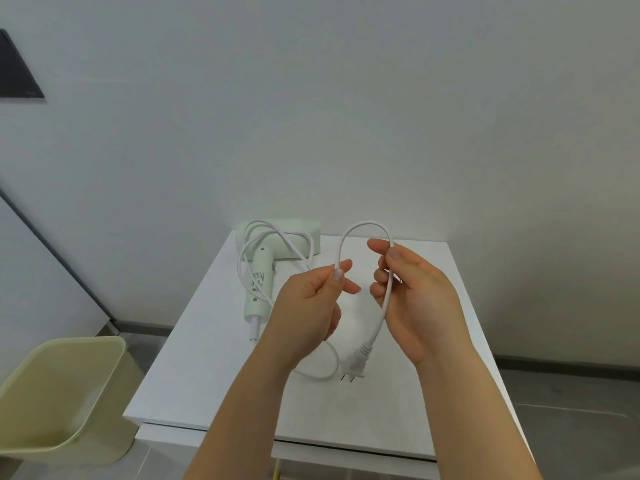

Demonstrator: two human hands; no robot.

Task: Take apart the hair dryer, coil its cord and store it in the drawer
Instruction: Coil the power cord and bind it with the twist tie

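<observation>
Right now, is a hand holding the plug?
No, the left hand and the right hand hold the cord, and the plug is free below them.

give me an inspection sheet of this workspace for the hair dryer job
surface: white table top
job's things: pale green hair dryer lies at the far left; its white cord is draped over it; the plug is low, near the table top
clutter: nothing seen
hands: left hand pinches the cord; right hand grips it; a loop arches between them
cables: only the dryer's cord, loose, not yet coiled
surroundings: pale wall with a dark panel; yellowish bin at left on the grey floor
</observation>
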